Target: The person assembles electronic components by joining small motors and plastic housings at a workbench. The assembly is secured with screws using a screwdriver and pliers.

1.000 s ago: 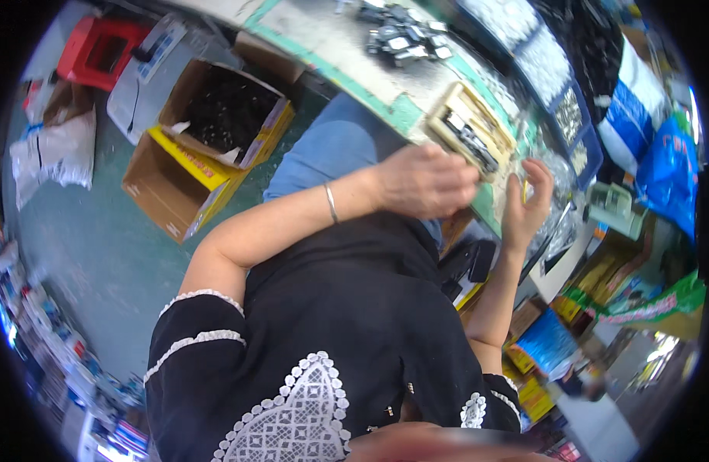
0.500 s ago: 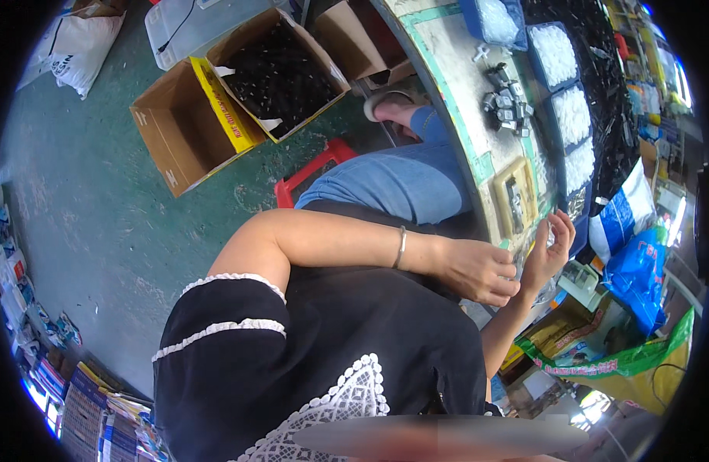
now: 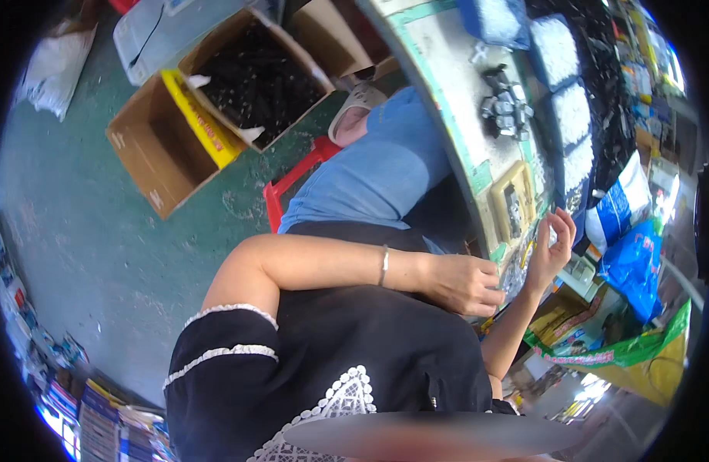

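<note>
Beige tray [image 3: 499,205] lies near the left hand [image 3: 464,285], fingers curled, grip unclear; right hand [image 3: 551,251] upright, fingers parted.

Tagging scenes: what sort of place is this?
Probably a small-parts assembly workshop: there's a bench with a tray, blue bins of white pieces, and a carton of black pieces.

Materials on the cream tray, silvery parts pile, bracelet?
Cream tray: wood or hard plastic, matte; pale, even colour, too small to show grain.
Parts pile: metal or plated plastic, glossy; bright silvery faces beside dark ones.
Bracelet: probably polished metal; thin silvery band with a sheen.
</note>
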`<control>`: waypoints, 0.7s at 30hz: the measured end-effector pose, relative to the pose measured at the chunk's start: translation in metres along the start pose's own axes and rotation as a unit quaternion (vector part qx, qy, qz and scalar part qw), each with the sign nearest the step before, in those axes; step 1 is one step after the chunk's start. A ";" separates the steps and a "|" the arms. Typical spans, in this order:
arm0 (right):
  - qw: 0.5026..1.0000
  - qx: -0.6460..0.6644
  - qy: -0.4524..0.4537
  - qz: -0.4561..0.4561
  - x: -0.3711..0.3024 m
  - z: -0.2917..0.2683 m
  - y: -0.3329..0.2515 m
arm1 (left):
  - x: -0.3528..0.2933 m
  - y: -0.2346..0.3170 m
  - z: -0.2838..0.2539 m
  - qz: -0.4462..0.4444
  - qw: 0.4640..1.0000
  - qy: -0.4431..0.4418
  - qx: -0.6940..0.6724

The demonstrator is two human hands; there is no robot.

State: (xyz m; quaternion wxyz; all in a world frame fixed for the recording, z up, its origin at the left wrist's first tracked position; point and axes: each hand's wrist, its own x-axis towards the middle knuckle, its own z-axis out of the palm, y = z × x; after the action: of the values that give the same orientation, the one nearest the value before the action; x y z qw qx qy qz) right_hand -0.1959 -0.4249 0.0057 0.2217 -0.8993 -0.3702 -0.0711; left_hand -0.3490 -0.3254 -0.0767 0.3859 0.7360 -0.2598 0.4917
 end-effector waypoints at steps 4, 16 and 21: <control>1.000 0.001 0.020 -0.001 0.001 0.002 0.002 | 0.010 -0.020 -0.024 -0.057 0.998 -0.029 -0.002; 0.998 0.044 0.046 0.030 0.029 0.010 0.053 | 0.076 -0.176 -0.014 -0.192 0.923 -0.186 0.278; 0.995 0.078 0.060 0.032 0.023 0.011 0.063 | 0.089 -0.211 0.014 -0.112 0.885 -0.304 0.335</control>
State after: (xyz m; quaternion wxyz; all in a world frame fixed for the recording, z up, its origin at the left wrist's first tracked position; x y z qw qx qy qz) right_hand -0.1360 -0.4447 -0.0188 0.3154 -0.8847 -0.3319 -0.0881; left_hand -0.1472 -0.2178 -0.0635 0.0708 0.9591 -0.0999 0.2551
